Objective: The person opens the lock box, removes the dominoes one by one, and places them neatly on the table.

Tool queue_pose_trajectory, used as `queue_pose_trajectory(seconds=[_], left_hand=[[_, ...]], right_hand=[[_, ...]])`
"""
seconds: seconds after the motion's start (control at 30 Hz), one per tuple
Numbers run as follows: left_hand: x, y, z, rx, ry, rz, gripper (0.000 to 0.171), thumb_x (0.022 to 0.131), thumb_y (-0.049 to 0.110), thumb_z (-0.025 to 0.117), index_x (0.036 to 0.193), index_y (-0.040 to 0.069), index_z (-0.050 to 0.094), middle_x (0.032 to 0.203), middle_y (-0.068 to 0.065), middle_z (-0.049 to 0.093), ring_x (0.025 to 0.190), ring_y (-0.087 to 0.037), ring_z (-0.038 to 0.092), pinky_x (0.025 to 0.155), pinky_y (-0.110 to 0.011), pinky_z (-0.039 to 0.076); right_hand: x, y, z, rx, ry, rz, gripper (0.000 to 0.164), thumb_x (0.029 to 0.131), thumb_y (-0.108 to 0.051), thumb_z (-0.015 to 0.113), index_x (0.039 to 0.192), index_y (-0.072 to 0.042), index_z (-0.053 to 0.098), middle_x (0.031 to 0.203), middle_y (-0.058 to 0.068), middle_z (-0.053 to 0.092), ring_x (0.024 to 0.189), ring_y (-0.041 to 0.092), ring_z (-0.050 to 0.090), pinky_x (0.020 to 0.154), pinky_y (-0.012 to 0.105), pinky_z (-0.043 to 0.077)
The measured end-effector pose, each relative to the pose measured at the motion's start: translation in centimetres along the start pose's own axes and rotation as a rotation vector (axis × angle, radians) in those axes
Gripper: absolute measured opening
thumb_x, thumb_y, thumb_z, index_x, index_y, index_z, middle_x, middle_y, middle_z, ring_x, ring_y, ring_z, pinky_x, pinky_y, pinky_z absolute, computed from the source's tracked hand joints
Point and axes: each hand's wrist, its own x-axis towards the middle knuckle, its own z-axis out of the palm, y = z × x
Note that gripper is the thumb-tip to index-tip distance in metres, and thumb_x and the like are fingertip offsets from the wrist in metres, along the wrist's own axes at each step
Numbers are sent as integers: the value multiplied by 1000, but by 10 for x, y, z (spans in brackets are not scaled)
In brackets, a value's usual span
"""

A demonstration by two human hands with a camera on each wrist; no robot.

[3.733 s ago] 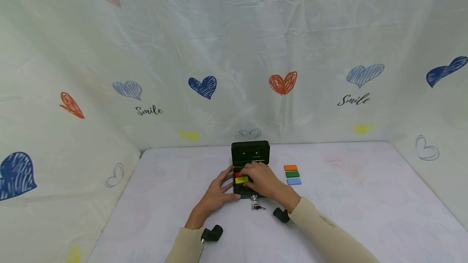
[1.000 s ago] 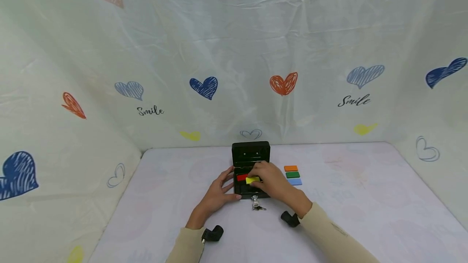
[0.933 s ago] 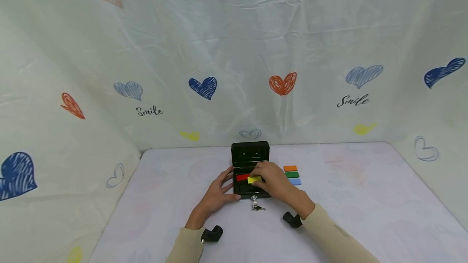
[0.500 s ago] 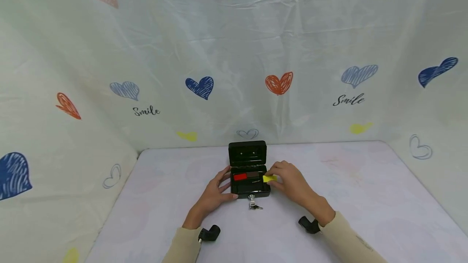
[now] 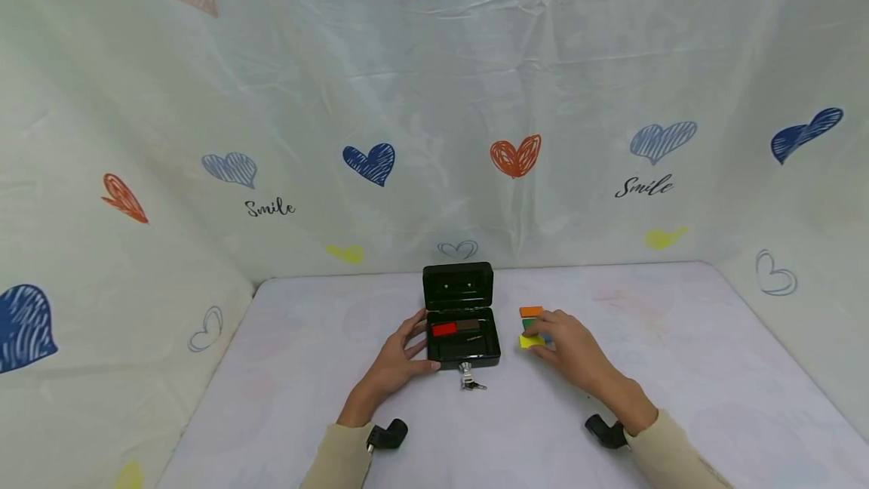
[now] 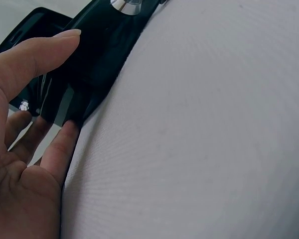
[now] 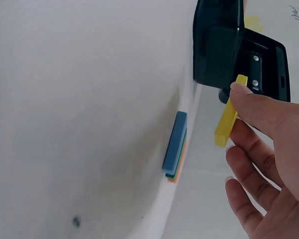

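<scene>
A small black cash box [image 5: 455, 352] stands with its lid raised. My left hand [image 5: 394, 368] holds its left side, thumb at the front corner and fingers spread along the wall. Inside the box lie a red block [image 5: 444, 329] and a dark brown block [image 5: 468, 326]. My right hand [image 5: 577, 353] pinches a flat yellow block [image 7: 229, 117] between thumb and fingers, to the right of the box. The yellow block overlaps a row of flat blocks in the head view: orange [image 5: 531, 312], green [image 5: 526, 323] and blue [image 7: 175, 143], the last two partly hidden there by the fingers.
Keys [image 5: 473, 385] hang from the lock at the box's front. The white table [image 5: 326, 323] meets a pale curtain [image 5: 434, 195] printed with hearts behind the box. A black camera sits on each wrist, the left one [image 5: 388, 435] near the table's front.
My right hand has lifted the yellow block out of the box and carried it right, to the front of the block row. The brown block is now uncovered. My left hand stays on the box.
</scene>
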Motion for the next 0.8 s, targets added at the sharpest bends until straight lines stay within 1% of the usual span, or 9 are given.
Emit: queue_pose_trajectory(seconds=[0.2, 0.37, 0.53, 0.67, 0.8], left_hand=[[0, -1, 0, 3, -1, 9, 104, 82, -5, 86, 168, 13, 30, 167, -24, 34, 148, -50, 43, 113, -44, 52], [0, -1, 0, 0, -5, 10, 103, 83, -5, 86, 168, 12, 29, 168, -25, 33, 148, -50, 42, 112, -44, 52], [0, 0, 0, -5, -10, 16, 103, 83, -6, 85, 168, 12, 29, 168, -24, 32, 148, -50, 42, 113, -44, 52], [0, 0, -1, -6, -12, 21, 104, 83, -6, 85, 168, 12, 29, 169, -24, 31, 148, -50, 42, 113, -44, 51], [0, -1, -1, -6, -11, 23, 103, 82, -6, 85, 168, 11, 29, 169, -24, 31, 148, -51, 41, 113, -44, 52]], right_hand=[[-7, 7, -2, -20, -31, 17, 25, 78, -6, 93, 98, -15, 81, 98, -6, 73, 92, 17, 65, 84, 40, 61], [-11, 10, -4, -17, -67, 32, 23, 80, -8, 92, 98, -17, 82, 96, -9, 71, 91, 16, 64, 83, 40, 61], [-11, 11, -5, -13, -110, 46, 22, 81, -10, 91, 100, -16, 82, 98, -7, 72, 92, 17, 64, 84, 42, 61], [-11, 13, -6, -16, -130, 36, 22, 81, -10, 91, 100, -14, 82, 99, -6, 73, 93, 18, 65, 85, 42, 62], [-10, 14, -5, -21, -142, 24, 22, 80, -9, 92, 99, -14, 82, 98, -6, 73, 92, 18, 66, 83, 41, 62]])
